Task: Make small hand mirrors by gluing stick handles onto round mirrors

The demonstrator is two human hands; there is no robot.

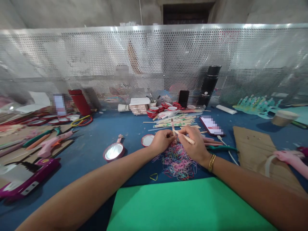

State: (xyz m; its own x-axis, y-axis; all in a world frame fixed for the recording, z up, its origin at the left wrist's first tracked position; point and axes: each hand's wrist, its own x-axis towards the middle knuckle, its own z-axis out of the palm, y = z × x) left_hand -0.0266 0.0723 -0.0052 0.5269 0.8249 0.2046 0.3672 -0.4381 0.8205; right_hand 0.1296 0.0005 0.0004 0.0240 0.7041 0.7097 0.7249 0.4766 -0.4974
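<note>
My left hand (163,141) pinches a flat wooden craft stick (172,124), which stands up from the fingertips and has a darker tip. In my right hand (194,142) is a pale pen-like stick (189,138), gripped like a pen, its front end against or very near the craft stick. The fingertips partly hide where the two meet. Under both hands spreads a pile of coloured rubber bands (180,163). A round red-rimmed mirror (147,140) lies just left of my left hand, partly covered by it. Another mirror with a handle (114,151) lies farther left.
Green sheet (187,205) at the front edge. Bundled sticks (179,121) and red-rimmed pieces (154,111) lie behind the hands. On the right are a phone (211,125), cardboard (255,144) and pink glue gun (292,160); another glue gun (54,142) lies left. A perforated metal panel (96,61) stands behind.
</note>
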